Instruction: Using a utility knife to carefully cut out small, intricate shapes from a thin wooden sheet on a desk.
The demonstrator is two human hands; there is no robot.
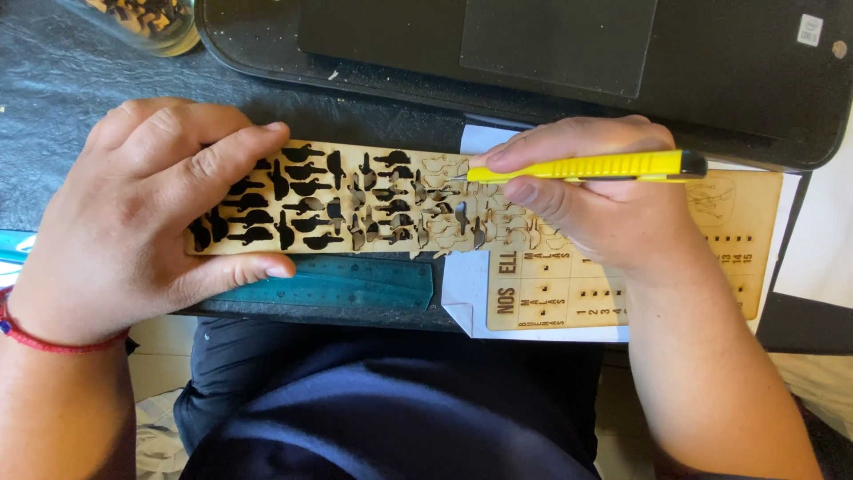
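Left hand [147, 218] at nine o'clock — fingers spread flat, pinning wooden cut-out sheet [355, 200] steady. Right hand [595, 191] at three grips yellow craft knife [577, 166], tip on sheet.

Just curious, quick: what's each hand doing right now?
Left hand: open, pressing flat the thin laser-cut wooden sheet.
Right hand: closed, holding the yellow plastic utility knife.
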